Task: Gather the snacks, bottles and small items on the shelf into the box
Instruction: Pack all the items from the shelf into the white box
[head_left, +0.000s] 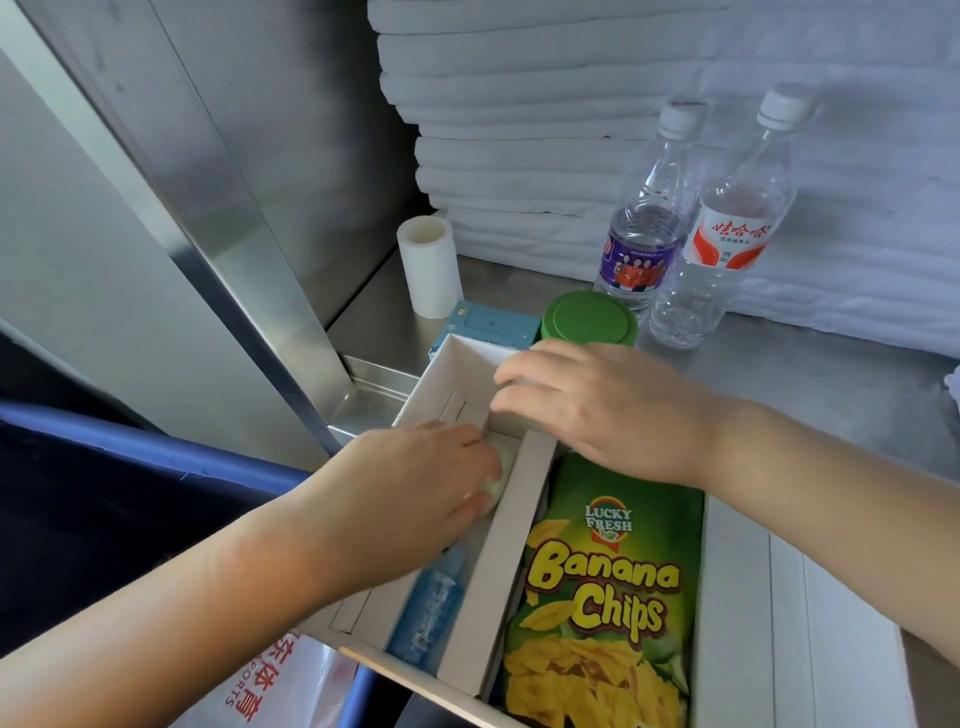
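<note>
A white cardboard box (748, 597) with a divider sits at the front of the steel shelf. A green Banana Chips bag (602, 597) lies in its right compartment. A blue-labelled bottle (431, 608) lies in the narrow left compartment. My left hand (415, 488) reaches into that left compartment and holds a small pale item (132, 486) between its fingers. My right hand (597, 410) rests flat over the box's far end, fingers straight. Behind the box stand a green-lidded can (589, 319), a small blue box (488, 330) and two water bottles (644, 239), (722, 244).
A white cylinder (428, 265) stands at the shelf's back left. Folded white towels (545, 130) are stacked behind the bottles. A steel post (208, 234) rises at the left. A blue cart edge (156, 441) and a plastic bag (280, 686) lie below.
</note>
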